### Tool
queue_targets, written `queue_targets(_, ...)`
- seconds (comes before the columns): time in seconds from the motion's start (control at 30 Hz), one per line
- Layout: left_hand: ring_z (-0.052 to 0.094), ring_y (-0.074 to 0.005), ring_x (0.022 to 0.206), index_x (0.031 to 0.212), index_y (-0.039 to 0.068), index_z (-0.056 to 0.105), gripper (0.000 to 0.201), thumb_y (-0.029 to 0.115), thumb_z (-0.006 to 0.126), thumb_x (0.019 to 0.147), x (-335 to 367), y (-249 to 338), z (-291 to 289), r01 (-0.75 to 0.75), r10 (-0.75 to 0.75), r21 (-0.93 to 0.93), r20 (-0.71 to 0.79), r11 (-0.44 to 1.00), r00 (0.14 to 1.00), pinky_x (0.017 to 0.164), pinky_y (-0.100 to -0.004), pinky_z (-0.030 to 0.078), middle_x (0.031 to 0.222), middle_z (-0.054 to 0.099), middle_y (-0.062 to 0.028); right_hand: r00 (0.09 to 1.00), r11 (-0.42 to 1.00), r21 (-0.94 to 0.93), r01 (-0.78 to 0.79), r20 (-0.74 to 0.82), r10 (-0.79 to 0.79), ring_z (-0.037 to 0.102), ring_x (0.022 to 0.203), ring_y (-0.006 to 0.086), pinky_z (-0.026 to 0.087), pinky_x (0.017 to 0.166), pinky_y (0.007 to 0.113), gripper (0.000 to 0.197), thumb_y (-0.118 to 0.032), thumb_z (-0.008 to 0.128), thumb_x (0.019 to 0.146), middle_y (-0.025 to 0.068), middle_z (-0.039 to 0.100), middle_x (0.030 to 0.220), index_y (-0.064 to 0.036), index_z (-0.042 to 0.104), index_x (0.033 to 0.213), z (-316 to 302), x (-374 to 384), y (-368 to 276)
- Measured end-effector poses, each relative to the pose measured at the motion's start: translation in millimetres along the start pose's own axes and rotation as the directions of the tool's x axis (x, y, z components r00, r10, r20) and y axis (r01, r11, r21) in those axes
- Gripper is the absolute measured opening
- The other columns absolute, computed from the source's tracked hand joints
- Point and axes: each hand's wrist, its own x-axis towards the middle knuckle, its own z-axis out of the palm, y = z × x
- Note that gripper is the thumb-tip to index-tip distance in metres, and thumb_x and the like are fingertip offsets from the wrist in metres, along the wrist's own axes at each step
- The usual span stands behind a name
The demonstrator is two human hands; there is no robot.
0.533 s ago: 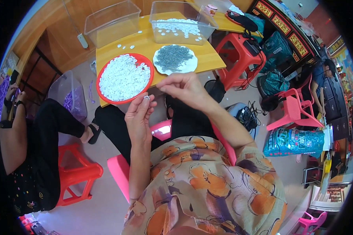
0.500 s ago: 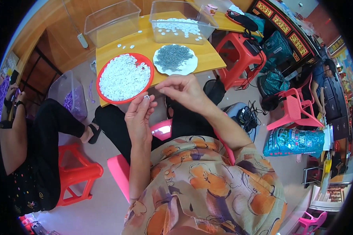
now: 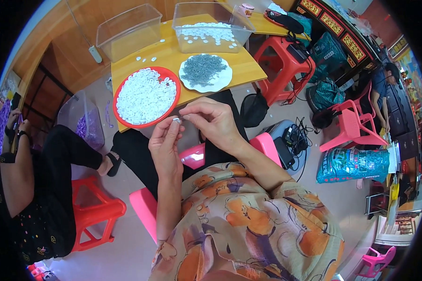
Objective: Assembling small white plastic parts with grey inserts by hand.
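My left hand (image 3: 166, 145) pinches a small white oval piece (image 3: 177, 120) between thumb and fingers, just off the table's near edge. Close beside it, my right hand (image 3: 212, 121) has thumb and forefinger pressed together at the piece; whatever they hold is too small to make out. A red round tray (image 3: 178, 93) heaped with white oval pieces (image 3: 145, 98) lies on the yellow table (image 3: 244, 70), beyond my left hand. To its right, a white scalloped plate (image 3: 225, 80) bears a pile of small grey metal-looking parts (image 3: 202, 69).
Two clear plastic bins (image 3: 126, 33) stand at the table's back, the right one holding white pieces. A red stool (image 3: 286, 61) stands right of the table. At left, another person (image 3: 33, 187) sits near a clear bin of purple strips (image 3: 90, 126). A teal sack (image 3: 354, 165) lies at right.
My right hand has moved down and left, bringing its fingertips to the white piece in my left hand. The whole view has shifted slightly.
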Motion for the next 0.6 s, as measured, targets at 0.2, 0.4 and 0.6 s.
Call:
queue_targets(0.2, 0.056, -0.0073, 0.071, 0.097, 0.000, 0.059, 0.015, 0.006, 0.060, 0.083, -1.7, 0.8, 4.2, 0.011, -0.011, 0.002, -0.008, 1.000, 1.000, 0.064, -0.0173, 0.044, 0.080, 0.061, -0.0039, 0.998, 0.989, 0.137, -0.056, 0.004, 0.056, 0.049, 0.055, 0.0006, 0.037, 0.043, 0.015, 0.012, 0.001, 0.062, 0.079, -0.0002, 0.061, 0.073, 0.0003, 0.065, 0.090, 2.0, -2.6, 2.0)
queue_targets(0.4, 0.056, -0.0077, 0.070, 0.097, 0.000, 0.059, 0.014, 0.006, 0.059, 0.083, -1.1, 0.9, 4.5, 0.027, -0.028, -0.016, -0.008, 0.999, 1.000, 0.065, -0.0174, 0.044, 0.080, 0.061, -0.0040, 0.995, 0.970, 0.218, -0.103, 0.027, 0.100, 0.048, 0.055, -0.0008, 0.036, 0.046, 0.014, 0.011, 0.001, 0.063, 0.079, -0.0016, 0.060, 0.072, 0.0004, 0.064, 0.089, 3.5, -2.6, 5.3)
queue_targets(0.6, 0.056, -0.0077, 0.070, 0.096, 0.001, 0.058, 0.014, 0.006, 0.060, 0.083, -0.4, 1.0, 4.7, 0.011, -0.012, -0.035, -0.013, 0.999, 1.000, 0.066, -0.0177, 0.045, 0.081, 0.061, -0.0041, 0.992, 0.969, 0.213, -0.126, 0.034, 0.122, 0.045, 0.055, -0.0012, 0.034, 0.047, 0.014, 0.012, 0.001, 0.063, 0.078, -0.0031, 0.058, 0.069, 0.0007, 0.064, 0.090, 2.9, -4.0, 2.4)
